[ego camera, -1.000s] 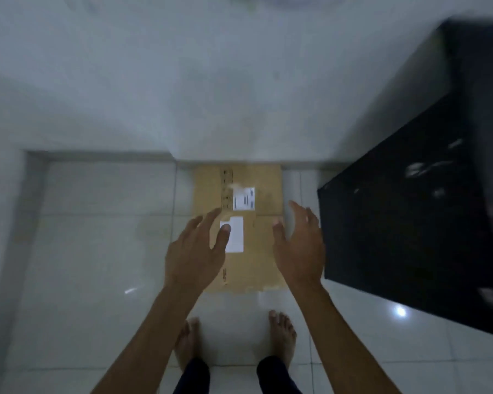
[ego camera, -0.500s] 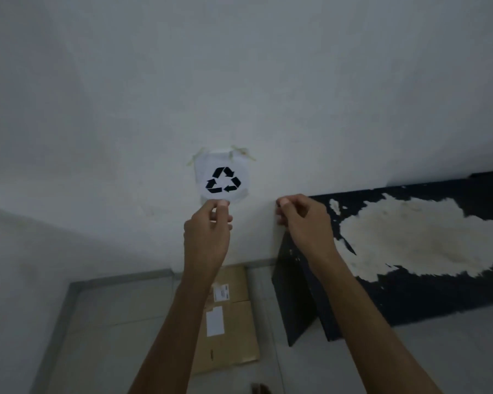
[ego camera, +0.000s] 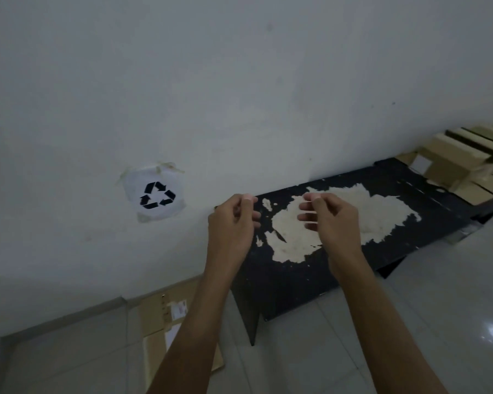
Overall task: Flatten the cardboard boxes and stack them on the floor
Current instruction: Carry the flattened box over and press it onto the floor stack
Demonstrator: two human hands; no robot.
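A flattened brown cardboard box (ego camera: 154,339) with white labels lies on the tiled floor by the wall, partly hidden by my left forearm. More cardboard boxes (ego camera: 464,163) stand at the far right end of the black table. My left hand (ego camera: 232,220) hangs in the air above the table's left end with fingers loosely curled and nothing in it. My right hand (ego camera: 329,216) is beside it over the worn patch, fingers also loosely curled and empty.
A low black table (ego camera: 410,223) with a large worn pale patch runs along the white wall. A paper with a recycling symbol (ego camera: 155,194) is taped to the wall above the flat box. Glossy floor tiles (ego camera: 439,308) lie in front.
The view has swung up and to the right, from the flat box on the floor to the table. Both hands rose from the box and moved right, holding nothing.
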